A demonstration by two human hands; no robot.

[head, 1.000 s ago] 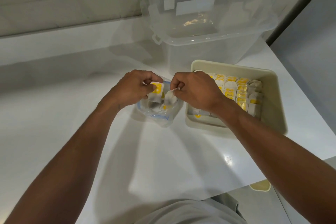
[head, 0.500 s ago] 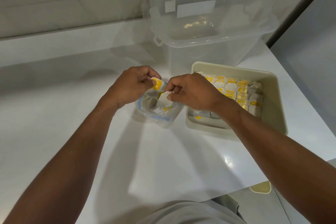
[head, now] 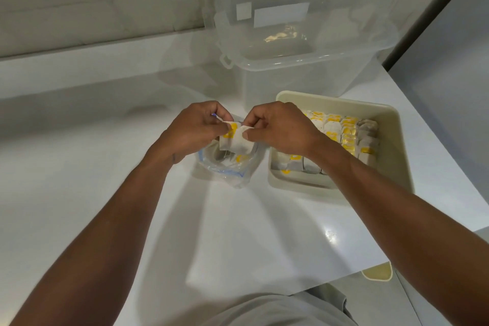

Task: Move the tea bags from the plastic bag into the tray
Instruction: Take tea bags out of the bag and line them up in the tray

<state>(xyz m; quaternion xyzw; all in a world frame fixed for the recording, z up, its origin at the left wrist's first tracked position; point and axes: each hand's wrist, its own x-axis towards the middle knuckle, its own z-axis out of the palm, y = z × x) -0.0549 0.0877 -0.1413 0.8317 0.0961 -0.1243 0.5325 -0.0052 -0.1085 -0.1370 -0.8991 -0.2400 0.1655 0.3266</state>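
Note:
A clear plastic bag [head: 232, 174] with a blue zip edge stands open on the white counter, with more tea bags inside. Both hands hover just above its mouth. My left hand [head: 195, 130] pinches the yellow tag [head: 232, 130] of a tea bag, while my right hand [head: 277, 127] pinches the white tea bag [head: 235, 143] itself at its top edge. To the right stands the cream tray [head: 391, 140], holding rows of tea bags [head: 341, 132] with yellow tags.
A large clear plastic storage box [head: 299, 61] stands behind the tray against the tiled wall. The counter's right edge runs diagonally past the tray. A small cream object [head: 377, 272] shows below the counter's near edge.
Both hands have lifted a little above the bag, and the tea bag has come further out, now hanging between the two hands.

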